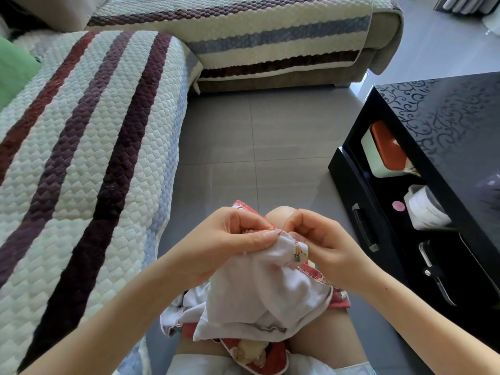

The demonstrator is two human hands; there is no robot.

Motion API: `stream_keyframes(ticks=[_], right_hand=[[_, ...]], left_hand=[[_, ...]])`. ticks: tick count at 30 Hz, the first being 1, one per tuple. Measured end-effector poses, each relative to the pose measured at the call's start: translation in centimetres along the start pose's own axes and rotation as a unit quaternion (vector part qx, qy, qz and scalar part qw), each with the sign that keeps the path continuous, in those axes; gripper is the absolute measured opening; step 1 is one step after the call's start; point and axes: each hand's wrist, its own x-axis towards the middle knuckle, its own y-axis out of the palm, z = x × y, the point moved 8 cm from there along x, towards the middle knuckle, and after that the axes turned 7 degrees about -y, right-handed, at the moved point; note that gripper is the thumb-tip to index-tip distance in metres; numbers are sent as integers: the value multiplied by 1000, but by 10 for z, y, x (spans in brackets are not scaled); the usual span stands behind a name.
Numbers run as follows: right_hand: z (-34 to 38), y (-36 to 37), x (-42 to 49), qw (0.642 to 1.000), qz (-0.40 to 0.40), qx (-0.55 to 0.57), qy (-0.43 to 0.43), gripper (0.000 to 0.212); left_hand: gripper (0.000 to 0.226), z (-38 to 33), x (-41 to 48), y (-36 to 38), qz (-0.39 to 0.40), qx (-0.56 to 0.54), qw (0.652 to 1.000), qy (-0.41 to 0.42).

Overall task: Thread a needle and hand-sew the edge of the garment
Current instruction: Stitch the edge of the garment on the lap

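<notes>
Draped over the lap (324, 336), the white garment (259, 290) looks light and floppy, so I'd grab it right at its edge. Pretty sure the left hand (216, 239) pinches that edge while the right hand (324, 244) pinches the red thread (270, 226) just beside it; needle's too small to see.

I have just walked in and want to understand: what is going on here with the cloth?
A seated person is hand-sewing. The left hand pinches the edge of a white garment that lies over the lap. The right hand pinches the red thread right at that edge, so a stitch seems in progress. The needle itself is too small to make out. A sofa is on the person's left.
</notes>
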Motion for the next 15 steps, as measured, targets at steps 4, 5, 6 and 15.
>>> stream_keyframes(ticks=[4, 5, 6, 15], right_hand=[[3, -1, -1, 1000, -2, 3, -1, 7], [3, -1, -1, 1000, -2, 2, 1, 6], [4, -1, 0, 1000, -2, 2, 2, 6], [17, -1, -1, 1000, 2, -3, 3, 7]], left_hand=[[14, 1, 0, 2, 12, -15, 1000, -12], [14, 1, 0, 3, 12, -15, 1000, -14], [13, 1, -1, 3, 11, -14, 1000, -15], [15, -3, -5, 7, 13, -8, 1000, -4]])
